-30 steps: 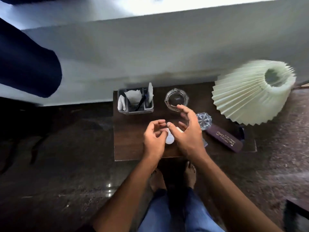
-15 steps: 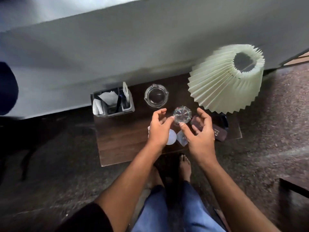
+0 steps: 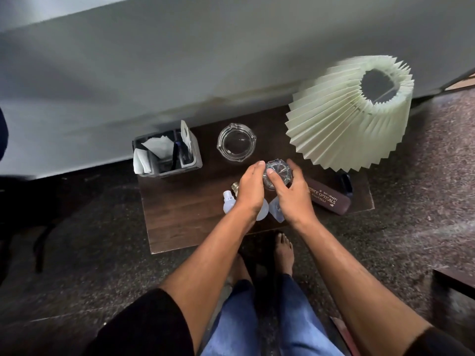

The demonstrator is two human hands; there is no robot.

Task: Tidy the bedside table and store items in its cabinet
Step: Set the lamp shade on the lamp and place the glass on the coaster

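Grey wall [image 3: 180, 60] — dark speckled floor [image 3: 77, 265].

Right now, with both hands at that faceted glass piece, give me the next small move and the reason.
Probably lift the faceted glass piece straight up. The right hand curls round it, the left hand lies flat against its side, and the glass ashtray and spectacle case sit close by, so a sideways slide could knock them.

Dark table [image 3: 180, 222] (ashtray [image 3: 236, 143], organiser [image 3: 167, 152], spectacle case [image 3: 331, 197])
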